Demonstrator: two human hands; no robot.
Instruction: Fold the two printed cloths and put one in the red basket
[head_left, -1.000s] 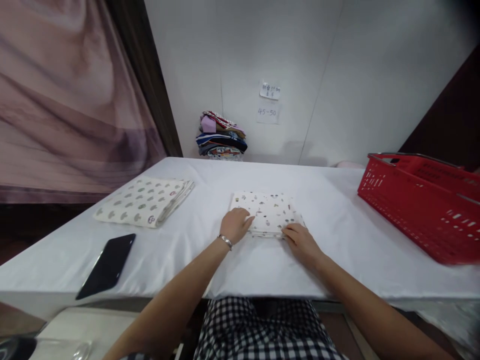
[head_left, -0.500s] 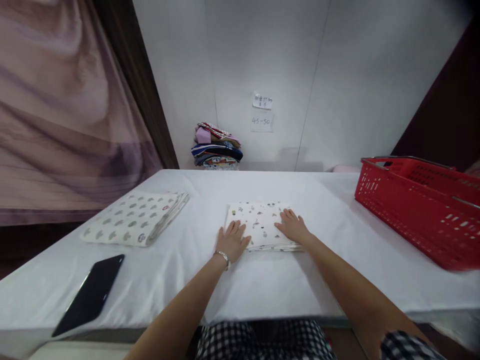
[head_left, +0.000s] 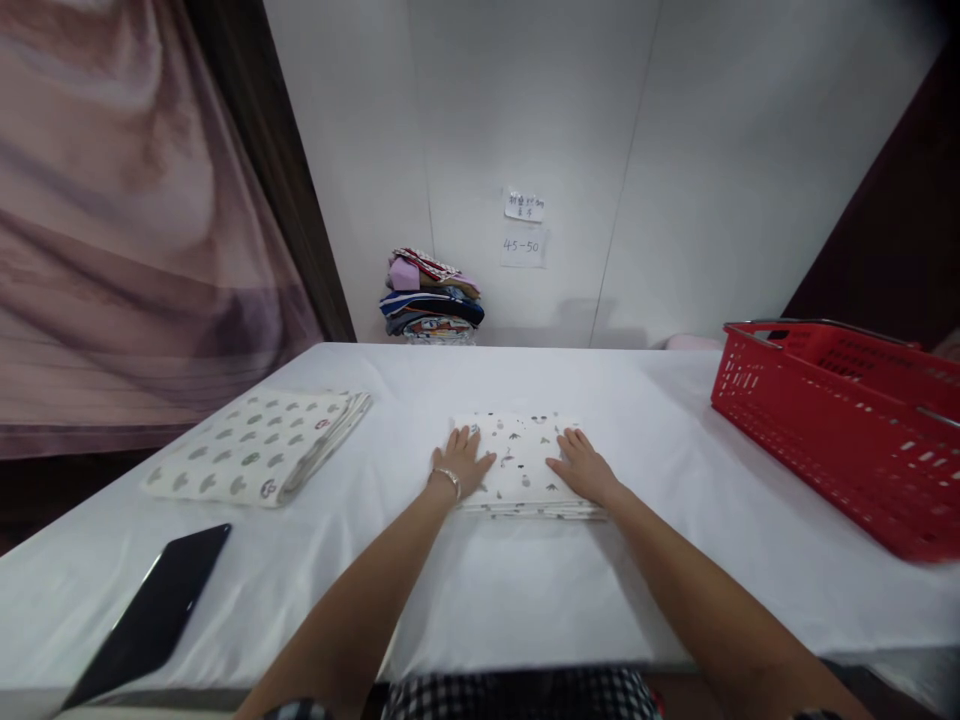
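A folded white cloth [head_left: 525,465] with small printed figures lies flat in the middle of the table, its layered fold edge facing me. My left hand [head_left: 461,463], with a silver bracelet at the wrist, rests palm down on its left side, fingers spread. On the right side of the same cloth lies my right hand [head_left: 583,467], also palm down with fingers apart. Neither hand grips anything. To the left is a second folded cloth [head_left: 247,445], cream with rows of grey-green motifs, untouched.
A black tablet-like slab [head_left: 154,610] lies at the front left, overlapping the table edge. The red plastic basket [head_left: 832,430] stands on the right. Against the back wall sits a stack of folded fabrics [head_left: 433,300]. White cloth covers the table [head_left: 525,590].
My left hand has slid away from me along the left side of the cloth. The right hand stays nearly in place. The whole view has shifted slightly.
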